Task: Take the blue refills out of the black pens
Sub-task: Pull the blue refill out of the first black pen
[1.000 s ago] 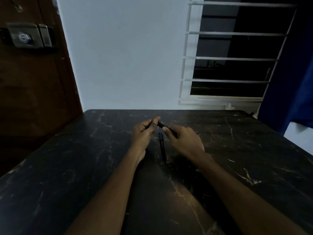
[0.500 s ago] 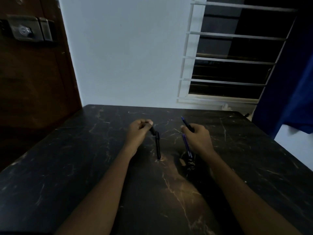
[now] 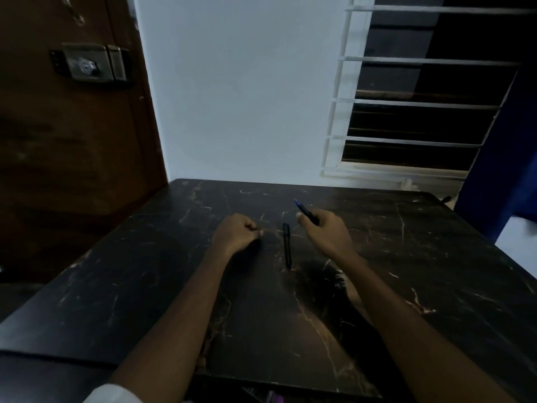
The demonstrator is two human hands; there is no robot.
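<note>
L hand (image 3: pixel 236 235) now off 2nd pen (image 3: pixel 287 245)

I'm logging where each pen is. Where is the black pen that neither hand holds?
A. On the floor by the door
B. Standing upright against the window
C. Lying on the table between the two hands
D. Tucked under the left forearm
C: the black pen lies flat on the marble table, between the left hand and the right hand.

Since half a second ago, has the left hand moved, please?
Yes. The left hand has drawn leftward, away from the black pen lying on the table.
</note>
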